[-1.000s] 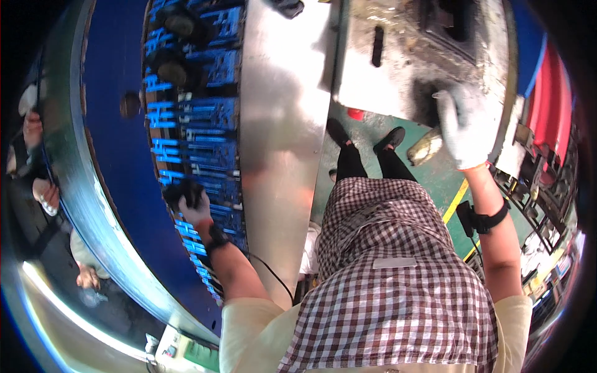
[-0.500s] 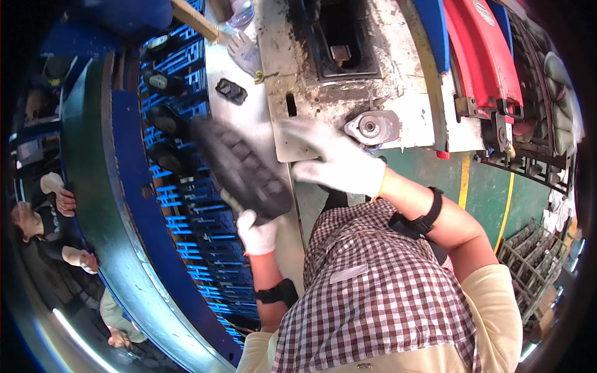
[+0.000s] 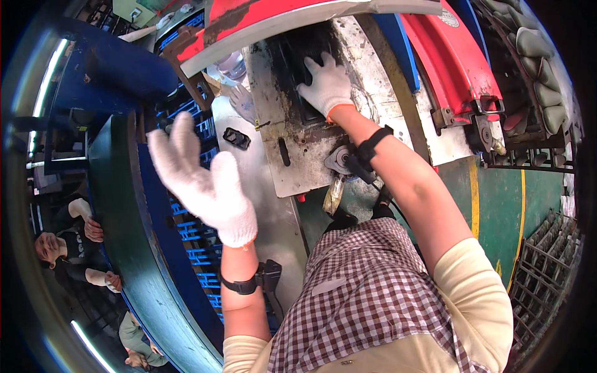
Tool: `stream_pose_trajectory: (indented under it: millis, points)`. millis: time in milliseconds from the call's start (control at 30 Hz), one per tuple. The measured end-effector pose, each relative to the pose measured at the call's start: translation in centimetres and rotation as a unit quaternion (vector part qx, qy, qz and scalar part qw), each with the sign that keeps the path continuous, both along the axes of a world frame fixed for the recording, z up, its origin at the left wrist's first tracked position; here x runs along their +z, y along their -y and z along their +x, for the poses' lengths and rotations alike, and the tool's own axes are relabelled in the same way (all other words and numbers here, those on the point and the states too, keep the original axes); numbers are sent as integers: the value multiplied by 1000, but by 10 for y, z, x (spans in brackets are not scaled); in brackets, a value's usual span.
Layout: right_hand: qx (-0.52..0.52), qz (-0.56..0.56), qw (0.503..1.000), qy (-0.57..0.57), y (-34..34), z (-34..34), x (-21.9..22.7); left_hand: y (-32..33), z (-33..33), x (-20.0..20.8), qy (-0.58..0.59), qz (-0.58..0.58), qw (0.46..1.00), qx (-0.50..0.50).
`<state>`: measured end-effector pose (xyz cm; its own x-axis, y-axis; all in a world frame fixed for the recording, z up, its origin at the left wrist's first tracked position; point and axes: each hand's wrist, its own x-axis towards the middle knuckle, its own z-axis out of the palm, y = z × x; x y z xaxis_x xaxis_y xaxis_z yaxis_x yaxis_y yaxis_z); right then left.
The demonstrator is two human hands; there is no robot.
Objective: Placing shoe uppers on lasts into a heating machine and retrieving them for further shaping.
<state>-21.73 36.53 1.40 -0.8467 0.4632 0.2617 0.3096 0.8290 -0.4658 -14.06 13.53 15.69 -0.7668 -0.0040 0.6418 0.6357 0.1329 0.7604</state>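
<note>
My left hand point(image 3: 208, 183), in a white knit glove, is raised over the blue rods at the left. Its fingers are spread and nothing is in it. My right hand point(image 3: 326, 84), gloved the same way, reaches far forward with fingers apart over the dark recess point(image 3: 292, 68) in a worn metal plate point(image 3: 277, 165). The palm hides what lies beneath it. A small black part with openings point(image 3: 237, 138) sits on the metal bench left of the plate. Beside my right forearm is a round metal fitting point(image 3: 339, 160) at the plate's near edge.
A red lid with a metal edge point(image 3: 298, 28) spans the far side above the plate. Another red lid point(image 3: 444, 56) stands at the right. A loose glove point(image 3: 242, 102) lies on the bench. Across the green conveyor point(image 3: 124, 205) at left are other people. A wire rack point(image 3: 541, 267) stands at lower right.
The long black ridged piece has left my left hand and is out of sight. My left hand has risen and opened; my right hand has moved forward over the recess. A red lid now shows at the top.
</note>
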Motion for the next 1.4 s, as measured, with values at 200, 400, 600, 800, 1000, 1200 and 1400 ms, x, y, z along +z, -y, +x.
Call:
stream_pose_trajectory:
  millis: [200,400,600,800,1000,1200,1400]
  points:
    - [-2,25,997,73,8,4,-5,-28,-42,76,-138,-88,986,-19]
    - [-4,25,994,108,5,5,-2,-97,-105,151,-206,-395,895,-24]
    - [72,-65,994,-54,-29,50,0,-131,-139,161,-238,-417,870,-110]
    - [-37,-297,954,-30,-60,242,-54,-151,-128,146,-39,-492,819,-292]
    - [136,-602,762,195,-43,298,-80,-142,-82,72,286,-519,697,-404]
    - [212,-715,594,301,-5,260,-56,-134,-46,-36,128,-593,723,-332]
    - [243,-835,402,287,34,226,-71,-140,-24,-69,114,-636,718,-260]
